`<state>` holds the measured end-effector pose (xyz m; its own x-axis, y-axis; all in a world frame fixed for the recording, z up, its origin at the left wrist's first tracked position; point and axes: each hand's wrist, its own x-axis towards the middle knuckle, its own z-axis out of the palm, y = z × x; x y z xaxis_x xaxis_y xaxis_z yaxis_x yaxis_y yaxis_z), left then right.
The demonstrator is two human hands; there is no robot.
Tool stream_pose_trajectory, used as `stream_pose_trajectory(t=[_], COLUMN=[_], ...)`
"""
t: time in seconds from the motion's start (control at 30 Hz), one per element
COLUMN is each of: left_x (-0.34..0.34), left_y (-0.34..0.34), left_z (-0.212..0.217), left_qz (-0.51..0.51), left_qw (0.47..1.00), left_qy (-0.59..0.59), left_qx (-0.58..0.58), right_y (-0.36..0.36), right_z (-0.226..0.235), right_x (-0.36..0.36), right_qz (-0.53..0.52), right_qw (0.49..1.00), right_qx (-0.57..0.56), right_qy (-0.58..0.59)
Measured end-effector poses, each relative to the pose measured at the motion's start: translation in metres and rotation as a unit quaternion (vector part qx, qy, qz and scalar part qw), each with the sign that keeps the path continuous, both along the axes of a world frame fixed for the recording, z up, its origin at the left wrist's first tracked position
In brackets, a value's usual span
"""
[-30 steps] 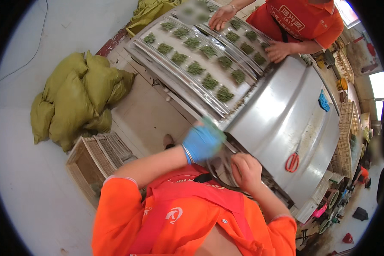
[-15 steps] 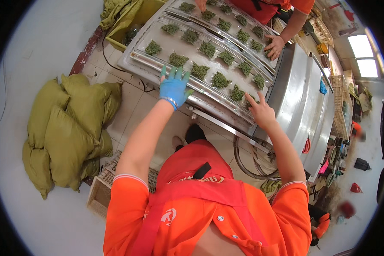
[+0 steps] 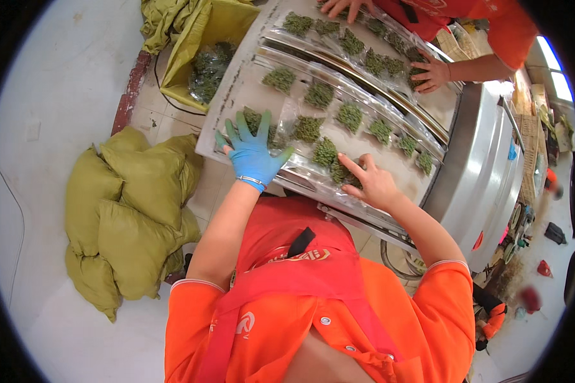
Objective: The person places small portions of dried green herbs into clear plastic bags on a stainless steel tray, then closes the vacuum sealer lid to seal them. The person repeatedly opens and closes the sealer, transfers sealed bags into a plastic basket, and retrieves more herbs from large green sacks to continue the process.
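Note:
My left hand (image 3: 252,153), in a blue glove with green fingertips, is spread flat at the near left of the white machine bed (image 3: 227,115). Under its fingers lies a clear bag of small green berry-like clusters (image 3: 252,118). My bare right hand (image 3: 370,182) rests farther right, index finger and thumb apart. Those fingertips touch another bag of green clusters (image 3: 338,172) in the near row. Next to it is a similar bag (image 3: 324,152). A second row of bags (image 3: 349,117) lies just beyond.
Across the bed, another person's hands (image 3: 431,71) press on the far bags. Metal bars (image 3: 364,92) cross the bed, and a curved steel lid (image 3: 476,172) stands at its right. A yellow bin (image 3: 182,73) holds more bags. Stuffed olive sacks (image 3: 134,217) are piled at left.
My left hand has moved from the bed's near edge onto the bags. The near-row bags sit closer together and nearer me, and my right hand has shifted left. The view has moved.

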<state>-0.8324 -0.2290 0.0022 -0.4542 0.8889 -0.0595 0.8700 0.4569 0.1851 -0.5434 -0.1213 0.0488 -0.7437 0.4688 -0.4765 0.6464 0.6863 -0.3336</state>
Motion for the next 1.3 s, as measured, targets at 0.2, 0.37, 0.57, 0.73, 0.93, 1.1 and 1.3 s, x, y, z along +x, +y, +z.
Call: stream_pose_trajectory(t=[0.2, 0.37, 0.57, 0.73, 0.93, 1.1, 1.3], left_x=[-0.114, -0.211, -0.281, -0.190, -0.085, -0.082, -0.001], left_y=[0.012, 0.050, 0.081, 0.076, 0.120, 0.094, 0.107], left_z=[-0.019, 0.002, -0.031, 0.015, -0.001, 0.008, 0.033], left_qz=[0.127, 0.308, 0.181, -0.274, -0.434, -0.446, -0.492], left_qw=[0.869, 0.632, 0.751, 0.914, 0.890, 0.891, 0.863], left_qy=[-0.394, -0.643, -0.574, -0.206, -0.113, -0.077, -0.083], left_qx=[0.269, 0.303, 0.273, 0.218, 0.086, -0.041, 0.078], right_y=[0.000, -0.010, -0.001, 0.016, 0.011, -0.039, 0.010], right_z=[0.001, -0.023, -0.026, -0.026, -0.059, -0.065, -0.060], right_x=[-0.139, -0.278, -0.356, -0.215, -0.184, -0.181, 0.006], right_qz=[-0.007, -0.149, -0.294, -0.325, -0.429, -0.421, -0.524], right_qw=[0.998, 0.979, 0.864, 0.877, 0.836, 0.859, 0.751], right_qx=[-0.061, -0.057, -0.064, 0.298, 0.339, 0.236, 0.381], right_qy=[0.013, 0.124, 0.404, 0.190, 0.052, 0.170, 0.127])
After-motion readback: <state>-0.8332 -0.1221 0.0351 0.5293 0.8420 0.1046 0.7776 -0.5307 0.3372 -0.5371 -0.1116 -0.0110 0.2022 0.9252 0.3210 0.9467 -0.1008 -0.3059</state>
